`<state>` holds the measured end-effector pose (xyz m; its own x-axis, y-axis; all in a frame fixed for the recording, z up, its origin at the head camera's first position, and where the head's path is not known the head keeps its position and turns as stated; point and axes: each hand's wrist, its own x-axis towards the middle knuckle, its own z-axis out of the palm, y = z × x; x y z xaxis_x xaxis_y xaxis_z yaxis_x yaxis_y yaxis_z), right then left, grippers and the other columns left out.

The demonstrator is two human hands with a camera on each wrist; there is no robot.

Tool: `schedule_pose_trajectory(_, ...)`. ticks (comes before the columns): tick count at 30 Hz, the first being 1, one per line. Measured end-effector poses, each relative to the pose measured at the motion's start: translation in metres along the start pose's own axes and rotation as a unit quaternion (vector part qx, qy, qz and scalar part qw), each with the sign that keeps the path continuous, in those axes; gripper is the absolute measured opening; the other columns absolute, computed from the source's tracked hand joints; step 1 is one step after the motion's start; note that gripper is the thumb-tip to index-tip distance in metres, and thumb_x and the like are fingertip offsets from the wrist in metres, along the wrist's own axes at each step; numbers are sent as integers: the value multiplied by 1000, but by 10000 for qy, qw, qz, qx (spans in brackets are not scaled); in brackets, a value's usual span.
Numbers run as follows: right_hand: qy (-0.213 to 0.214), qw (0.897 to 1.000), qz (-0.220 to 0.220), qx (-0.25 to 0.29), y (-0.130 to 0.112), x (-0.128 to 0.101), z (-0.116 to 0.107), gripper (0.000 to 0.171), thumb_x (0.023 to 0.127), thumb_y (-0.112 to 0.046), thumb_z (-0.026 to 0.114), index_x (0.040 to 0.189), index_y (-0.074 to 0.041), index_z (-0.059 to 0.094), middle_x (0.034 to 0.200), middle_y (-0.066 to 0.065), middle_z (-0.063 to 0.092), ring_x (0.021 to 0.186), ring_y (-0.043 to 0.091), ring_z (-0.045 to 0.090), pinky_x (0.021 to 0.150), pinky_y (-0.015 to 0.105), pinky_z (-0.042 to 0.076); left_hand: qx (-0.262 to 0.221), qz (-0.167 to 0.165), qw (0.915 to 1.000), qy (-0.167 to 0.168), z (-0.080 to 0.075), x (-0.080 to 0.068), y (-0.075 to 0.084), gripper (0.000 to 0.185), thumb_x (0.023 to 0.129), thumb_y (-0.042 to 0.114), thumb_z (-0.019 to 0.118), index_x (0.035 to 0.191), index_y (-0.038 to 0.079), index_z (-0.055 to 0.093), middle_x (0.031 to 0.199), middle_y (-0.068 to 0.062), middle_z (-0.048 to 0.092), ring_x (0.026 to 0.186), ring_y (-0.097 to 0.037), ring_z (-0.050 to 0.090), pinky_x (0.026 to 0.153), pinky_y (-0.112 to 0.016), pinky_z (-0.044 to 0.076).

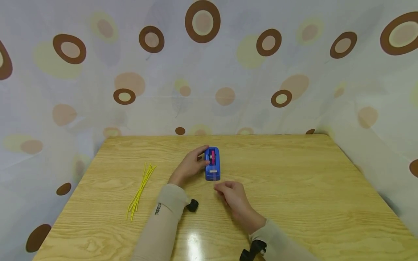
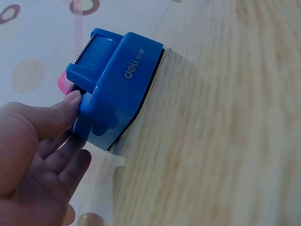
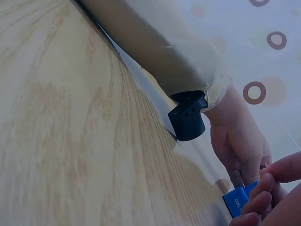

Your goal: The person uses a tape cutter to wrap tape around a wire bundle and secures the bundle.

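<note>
A blue tape dispenser (image 1: 212, 174) with a pink core and a serrated cutter stands on the table. My left hand (image 1: 188, 165) grips it from the left side, and the left wrist view shows the thumb on the dispenser's (image 2: 124, 89) edge with the fingers beneath. From the cutter end a narrow strip of clear, pinkish tape (image 1: 214, 177) runs toward me. Its free end is pinched between thumb and forefinger of my right hand (image 1: 236, 199), just in front of the dispenser. In the right wrist view, the right fingers partly hide the dispenser (image 3: 236, 201).
On the left of the wooden table (image 1: 294, 188) lies a loose bundle of thin yellow sticks or wires (image 1: 140, 194). A patterned cloth (image 1: 225, 65) with circles hangs behind and along the sides. Both wrists carry black camera mounts (image 1: 192, 205).
</note>
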<state>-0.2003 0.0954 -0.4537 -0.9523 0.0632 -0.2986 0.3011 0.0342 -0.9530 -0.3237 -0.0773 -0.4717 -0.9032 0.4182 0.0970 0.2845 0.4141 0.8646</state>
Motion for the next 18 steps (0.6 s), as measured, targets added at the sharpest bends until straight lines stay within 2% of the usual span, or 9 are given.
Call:
schedule_pose_trajectory(8, -20, 9999, -112, 67, 3, -5, -3, 18, 92, -10, 67, 93, 7, 72, 69, 0, 58, 60, 11, 44, 55, 25, 37, 23, -16, 10000, 41, 3, -1, 2, 59, 98, 10, 62, 152, 7, 37, 154, -10, 38, 138, -31, 39, 109, -44, 34)
schedule_pose_trajectory(13, -129, 9997, -109, 151, 4, -7, -3, 17, 91, -8, 66, 90, 8, 72, 66, 0, 56, 60, 12, 45, 57, 26, 37, 50, -122, 9999, 101, 1, -2, 2, 60, 98, 11, 62, 152, 9, 38, 154, -8, 38, 139, -29, 39, 110, -43, 34)
schedule_pose_trajectory(18, -160, 9995, -153, 238, 4, -11, -4, 16, 90, -7, 66, 88, 8, 70, 65, 0, 55, 60, 12, 44, 56, 26, 35, 26, -1, 10000, 34, 1, 0, 1, 60, 98, 10, 62, 152, 7, 37, 155, -10, 38, 141, -28, 36, 110, -43, 33)
